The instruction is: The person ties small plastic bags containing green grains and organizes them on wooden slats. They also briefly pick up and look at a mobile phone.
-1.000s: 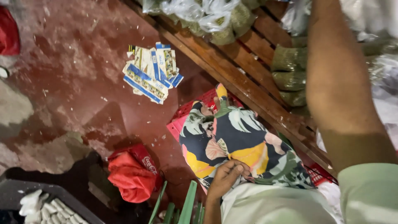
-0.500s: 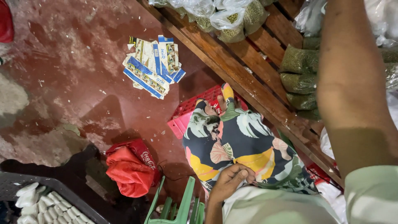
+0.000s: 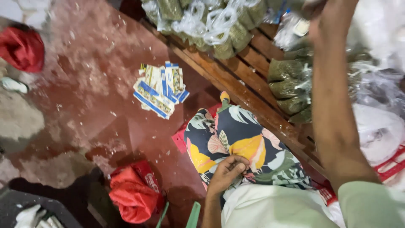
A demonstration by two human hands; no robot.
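Floral cloth under curled left hand fingers; right hand cut off, its grip untellable.

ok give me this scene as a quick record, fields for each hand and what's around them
left hand: fingers curled, resting on the floral cloth over the lap
right hand: arm stretched up over the wooden bench; hand itself mostly out of frame
bench: clear bags of green stuff
floor: red, stained; stack of blue and white packets; crumpled red bag
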